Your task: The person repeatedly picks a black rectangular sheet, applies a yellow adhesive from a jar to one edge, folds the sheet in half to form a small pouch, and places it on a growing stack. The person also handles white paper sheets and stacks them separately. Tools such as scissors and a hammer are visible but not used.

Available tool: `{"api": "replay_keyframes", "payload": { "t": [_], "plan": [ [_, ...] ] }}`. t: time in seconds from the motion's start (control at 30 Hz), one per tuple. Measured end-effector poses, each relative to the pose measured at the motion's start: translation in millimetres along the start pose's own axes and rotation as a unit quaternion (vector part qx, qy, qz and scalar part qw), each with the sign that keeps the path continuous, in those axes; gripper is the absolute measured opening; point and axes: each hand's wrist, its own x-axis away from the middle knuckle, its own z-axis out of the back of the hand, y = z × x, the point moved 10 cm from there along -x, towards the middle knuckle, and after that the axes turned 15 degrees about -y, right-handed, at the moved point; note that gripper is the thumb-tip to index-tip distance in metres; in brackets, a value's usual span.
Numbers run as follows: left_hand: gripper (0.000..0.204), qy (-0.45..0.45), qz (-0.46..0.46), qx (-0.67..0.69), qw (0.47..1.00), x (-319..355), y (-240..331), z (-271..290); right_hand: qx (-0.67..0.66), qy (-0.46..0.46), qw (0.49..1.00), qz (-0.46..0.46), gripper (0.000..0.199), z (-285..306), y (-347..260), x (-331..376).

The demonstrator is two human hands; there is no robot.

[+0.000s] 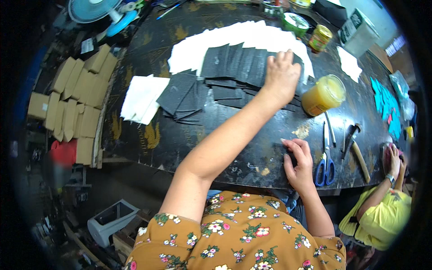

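Note:
My left hand (283,77) reaches across to the right end of a row of dark grey sheet pieces (234,65). Its fingers are bent down and closed on a grey piece there; the fingertips are partly hidden. The grey pieces overlap on a fan of white sheets (234,33). My right hand (299,164) rests near the table's front edge, fingers curved and apart, with nothing seen in it. More grey pieces (180,94) lie at the left, beside a small stack of white sheets (143,99).
Right of my hands are a jar of yellowish paste (325,94), blue-handled scissors (325,166) and a hammer (360,159). Tins (320,38) stand at the back. Brown cardboard pieces (74,94) are stacked at the left. A co-worker in yellow (382,216) sits at the right.

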Motion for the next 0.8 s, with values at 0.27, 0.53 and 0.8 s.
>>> {"api": "replay_keyframes", "payload": {
  "t": [0.27, 0.53, 0.8],
  "plan": [
    [0.055, 0.246, 0.134, 0.088, 0.956, 153.6, -161.7, 97.6, -0.043, -0.02, 0.998, 0.032, 0.048, 9.4, -7.0, -11.2],
    [0.072, 0.006, 0.311, 0.073, 0.948, 242.4, -267.5, 84.6, 0.359, 0.195, 0.911, 0.055, 0.048, 165.2, -46.4, -50.4],
    [0.05, 0.126, 0.178, 0.369, 0.903, 239.9, -220.2, 120.4, 0.411, 0.137, 0.901, 0.018, 0.045, 181.0, -50.1, -91.4]
  ]
}}
